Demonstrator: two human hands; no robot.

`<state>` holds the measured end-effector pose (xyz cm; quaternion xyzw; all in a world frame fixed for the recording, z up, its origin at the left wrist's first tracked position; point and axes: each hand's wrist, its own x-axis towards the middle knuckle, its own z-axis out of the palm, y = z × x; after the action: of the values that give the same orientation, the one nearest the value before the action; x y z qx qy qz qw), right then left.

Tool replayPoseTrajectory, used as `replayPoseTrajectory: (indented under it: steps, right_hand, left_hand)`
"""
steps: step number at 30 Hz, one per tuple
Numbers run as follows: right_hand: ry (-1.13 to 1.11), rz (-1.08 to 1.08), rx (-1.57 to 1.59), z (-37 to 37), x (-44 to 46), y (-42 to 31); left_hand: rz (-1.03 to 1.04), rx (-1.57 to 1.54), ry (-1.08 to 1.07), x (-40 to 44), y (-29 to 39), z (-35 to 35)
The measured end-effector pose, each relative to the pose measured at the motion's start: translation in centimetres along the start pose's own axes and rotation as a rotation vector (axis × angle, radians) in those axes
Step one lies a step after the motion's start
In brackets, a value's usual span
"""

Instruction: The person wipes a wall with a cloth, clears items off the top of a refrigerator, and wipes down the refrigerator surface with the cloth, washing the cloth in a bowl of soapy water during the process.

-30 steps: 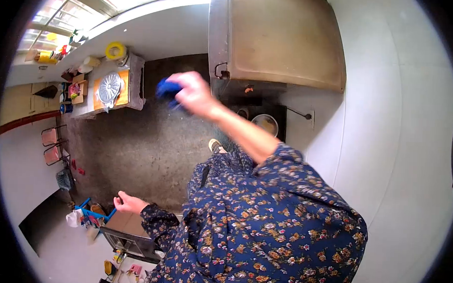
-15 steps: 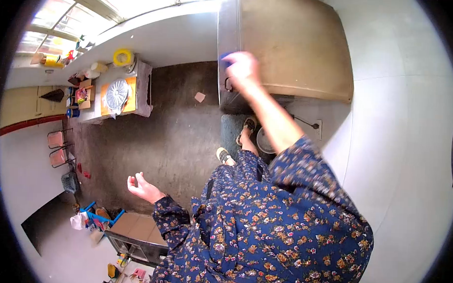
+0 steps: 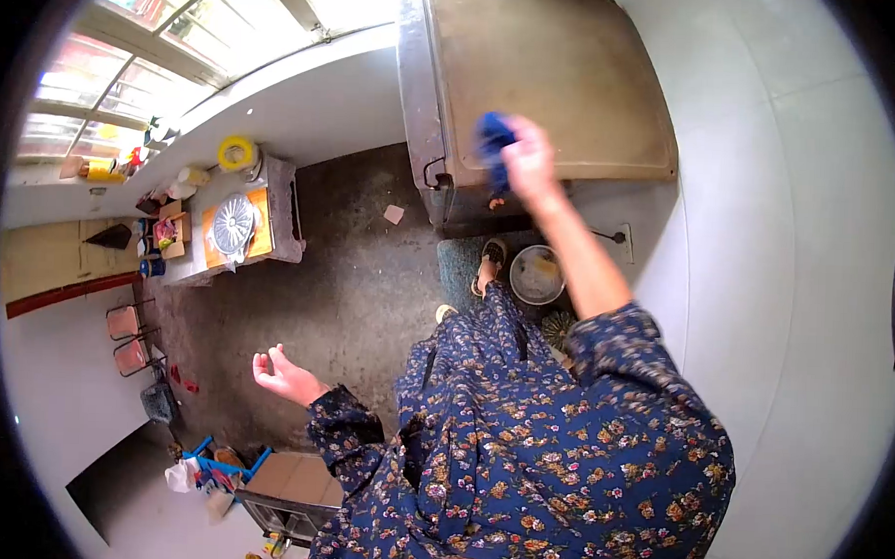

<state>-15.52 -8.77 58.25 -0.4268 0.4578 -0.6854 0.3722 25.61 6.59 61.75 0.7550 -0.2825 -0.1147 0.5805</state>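
My right hand point(image 3: 530, 164), somewhat blurred, grips a dark blue cloth point(image 3: 493, 151). Cloth and hand are over the front part of a large brownish cabinet top point(image 3: 553, 76); whether the cloth touches it I cannot tell. A dark metal handle point(image 3: 433, 173) sits at the cabinet's left corner. Away from the cabinet, my left hand point(image 3: 288, 378) hangs above the floor with its fingers loosely curled and apart, holding nothing.
Below the cabinet front, a round metal basin point(image 3: 537, 275) stands beside a grey mat point(image 3: 459, 280) near my feet. A small table point(image 3: 284, 215) bears a silver round cover point(image 3: 234, 223). Pink folding chairs point(image 3: 129, 355), a blue frame point(image 3: 205, 455) and a low cabinet point(image 3: 293, 476) are at the lower left.
My right hand with the blue cloth has moved rightward from above the floor, past the cabinet's left edge, to its top. My left hand has risen slightly and its fingers have spread. The view has shifted.
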Motion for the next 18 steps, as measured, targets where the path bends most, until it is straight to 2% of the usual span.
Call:
replayPoseTrajectory:
  steps: [1, 2, 3, 4, 5, 6, 7, 8, 11, 12, 13, 14, 16, 17, 18]
  right_hand:
    - [0.028, 0.04, -0.069, -5.1, 1.6, -1.0]
    - [0.177, -0.086, -0.359, -9.5, 2.8, -1.4]
    - [0.285, -0.023, -0.614, -14.1, 3.8, -1.7]
    - [0.381, -0.173, -0.87, -18.2, 4.2, -1.0]
    - [0.485, -0.057, -1.057, -19.2, 3.4, -1.9]
    - [0.402, 0.025, -1.134, -24.6, 3.5, 2.8]
    - [0.449, -0.029, -1.264, -24.0, 3.2, 3.4]
    - [0.493, -0.087, -1.39, -22.0, 3.2, 4.2]
    - [0.344, -0.176, -1.218, -12.7, 1.8, 4.5]
    - [0.249, 0.097, -1.001, -7.5, 1.3, 2.4]
    - [0.209, 0.065, -0.942, -2.5, -0.4, 2.4]
    - [0.026, 0.019, -0.845, 2.4, -2.2, 1.8]
    - [-0.28, 0.126, -0.576, 11.7, -6.3, 0.5]
    - [-0.521, 0.353, -0.36, 14.8, -8.5, -0.3]
    - [-0.42, 0.098, -0.256, 17.5, -11.8, 1.6]
  left_hand:
    - [-0.011, -0.011, -0.019, -0.1, -0.2, 0.0]
    - [-0.014, 0.007, -0.031, -0.1, -0.3, 0.0]
    - [-0.017, 0.024, -0.044, -0.1, -0.2, 0.0]
    - [-0.02, 0.043, -0.056, -0.3, -0.3, -0.1]
    - [-0.019, 0.05, -0.078, -0.2, -0.5, -0.2]
    - [-0.021, 0.046, -0.077, -0.2, -0.7, -0.3]
    - [-0.022, 0.039, -0.072, -0.2, -1.1, -0.3]
    - [-0.023, 0.029, -0.063, 0.0, -1.2, -0.1]
    - [-0.012, 0.062, -0.097, 0.0, -1.0, -0.2]
    - [-0.003, 0.074, -0.11, -0.2, -1.1, 0.1]
    - [-0.039, 0.063, -0.129, -0.5, -0.4, 0.3]
    - [-0.048, 0.025, -0.145, -0.6, 0.5, 0.5]
    - [-0.059, -0.047, -0.17, -1.2, 1.9, 1.3]
    - [-0.036, -0.081, -0.18, -1.1, 2.3, 1.5]
    - [-0.01, -0.084, -0.174, -1.1, 2.6, 1.5]
